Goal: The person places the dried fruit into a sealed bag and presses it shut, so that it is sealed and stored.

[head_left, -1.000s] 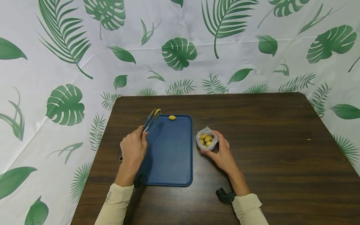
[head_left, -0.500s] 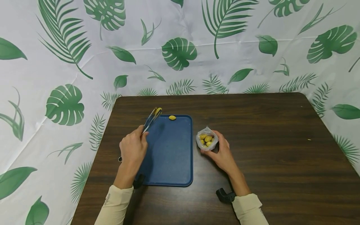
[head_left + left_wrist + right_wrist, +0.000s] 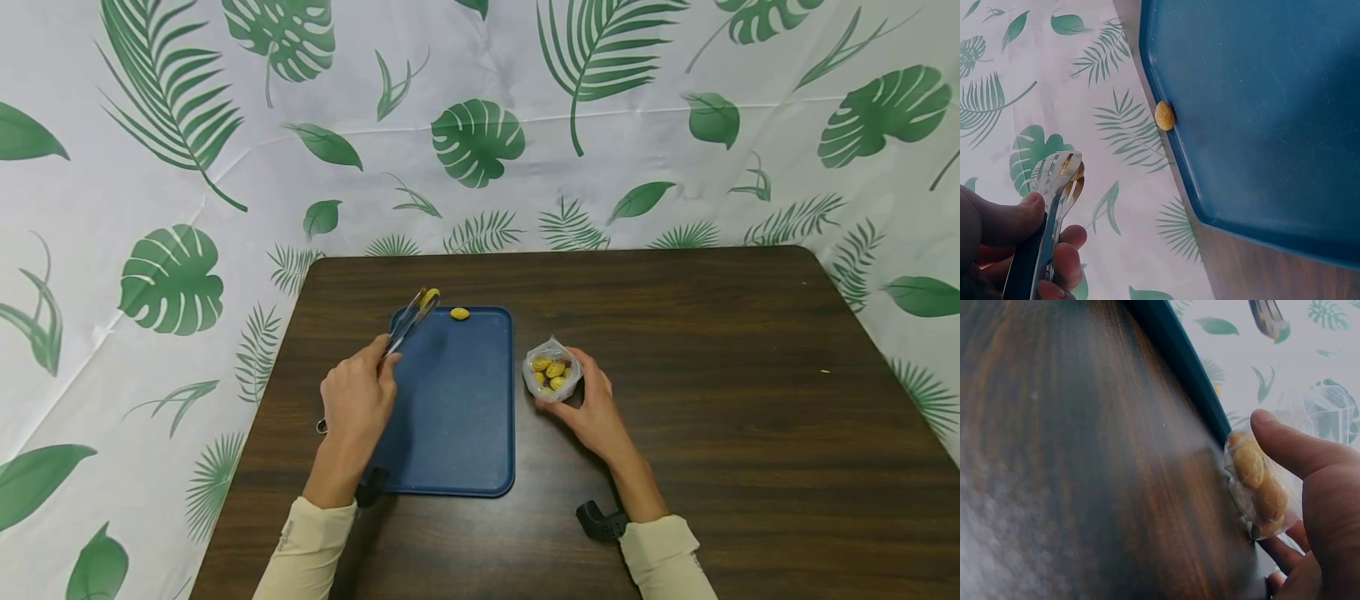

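Observation:
My left hand point(image 3: 358, 392) grips metal tongs point(image 3: 408, 323) above the blue tray's far left corner. Pinched in the slotted tips of the tongs is a yellow-brown oval piece point(image 3: 430, 297), like a nut or small egg-shaped snack; the left wrist view shows it partly hidden behind the tips. Another such oval piece point(image 3: 1164, 116) lies at the tray's far rim. To the right of the tray, my right hand point(image 3: 592, 408) holds a clear plastic bag point(image 3: 531, 385) upright and open-topped, thumb on one side and fingers on the other. Several more yellow pieces point(image 3: 1257, 481) sit inside it.
The blue tray point(image 3: 457, 417) lies flat on the dark wood table point(image 3: 712, 375). A small yellow scrap point(image 3: 825, 372) lies far to the right. Behind the table hangs a white cloth point(image 3: 405, 67) printed with green leaves.
The left hand has carried the tongs and the pinched oval piece slightly right, toward the piece on the tray. The right hand and bag have stayed still.

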A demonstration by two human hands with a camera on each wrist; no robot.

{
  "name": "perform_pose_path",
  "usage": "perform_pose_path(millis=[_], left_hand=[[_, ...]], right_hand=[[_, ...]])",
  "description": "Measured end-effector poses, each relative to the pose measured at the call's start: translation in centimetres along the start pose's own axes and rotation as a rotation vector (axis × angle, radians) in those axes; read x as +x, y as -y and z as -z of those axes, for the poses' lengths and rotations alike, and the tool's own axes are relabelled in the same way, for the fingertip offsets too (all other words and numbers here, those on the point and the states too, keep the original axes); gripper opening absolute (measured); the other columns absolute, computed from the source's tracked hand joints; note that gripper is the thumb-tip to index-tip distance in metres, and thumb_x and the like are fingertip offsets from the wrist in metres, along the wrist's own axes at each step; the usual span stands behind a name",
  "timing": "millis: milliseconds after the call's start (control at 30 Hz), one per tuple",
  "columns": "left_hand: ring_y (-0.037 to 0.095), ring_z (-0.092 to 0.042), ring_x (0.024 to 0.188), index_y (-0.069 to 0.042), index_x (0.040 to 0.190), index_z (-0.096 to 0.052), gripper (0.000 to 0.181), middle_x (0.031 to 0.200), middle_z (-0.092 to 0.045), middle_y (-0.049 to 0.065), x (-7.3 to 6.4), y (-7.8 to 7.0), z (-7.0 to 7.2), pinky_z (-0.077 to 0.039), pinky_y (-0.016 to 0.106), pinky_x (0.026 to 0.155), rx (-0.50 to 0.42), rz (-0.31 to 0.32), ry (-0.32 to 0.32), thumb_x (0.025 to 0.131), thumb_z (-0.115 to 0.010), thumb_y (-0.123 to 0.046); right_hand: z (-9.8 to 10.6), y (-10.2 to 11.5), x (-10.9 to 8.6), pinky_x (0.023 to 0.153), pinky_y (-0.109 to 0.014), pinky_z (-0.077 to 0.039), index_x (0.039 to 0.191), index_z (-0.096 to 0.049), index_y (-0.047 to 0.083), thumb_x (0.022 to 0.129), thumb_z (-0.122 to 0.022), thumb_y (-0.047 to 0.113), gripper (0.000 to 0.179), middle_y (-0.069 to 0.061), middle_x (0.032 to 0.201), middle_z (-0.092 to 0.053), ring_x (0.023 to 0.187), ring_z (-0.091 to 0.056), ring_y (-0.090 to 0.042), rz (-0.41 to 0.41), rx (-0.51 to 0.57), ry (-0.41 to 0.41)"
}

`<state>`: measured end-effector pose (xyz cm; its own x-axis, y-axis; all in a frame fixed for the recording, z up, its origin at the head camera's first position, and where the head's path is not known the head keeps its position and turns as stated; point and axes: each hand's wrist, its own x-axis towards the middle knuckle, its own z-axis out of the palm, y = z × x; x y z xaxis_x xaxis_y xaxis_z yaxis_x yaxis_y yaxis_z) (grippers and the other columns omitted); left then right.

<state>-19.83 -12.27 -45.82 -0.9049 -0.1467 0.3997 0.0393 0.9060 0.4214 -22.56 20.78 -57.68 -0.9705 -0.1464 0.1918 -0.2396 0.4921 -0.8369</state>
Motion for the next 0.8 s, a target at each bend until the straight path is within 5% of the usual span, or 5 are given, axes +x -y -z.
perform_pose_path(millis=[800], left_hand=[[0.042,-0.076,0.077,-0.004,0.122,-0.076,0.033,0.104,-0.079,0.019,-0.47,-1.02,-0.67,-0.056,0.057,0.061,-0.046,-0.084,0.010,0.094,-0.076,-0.022]], right_hand=[[0.05,0.04,0.01,0.118,-0.068,-0.018,0.154,-0.037,0.014,0.079,-0.091,0.024,0.094,-0.017,0.153,-0.049,0.145,-0.035,-0.044,-0.012,0.006,0.006]])
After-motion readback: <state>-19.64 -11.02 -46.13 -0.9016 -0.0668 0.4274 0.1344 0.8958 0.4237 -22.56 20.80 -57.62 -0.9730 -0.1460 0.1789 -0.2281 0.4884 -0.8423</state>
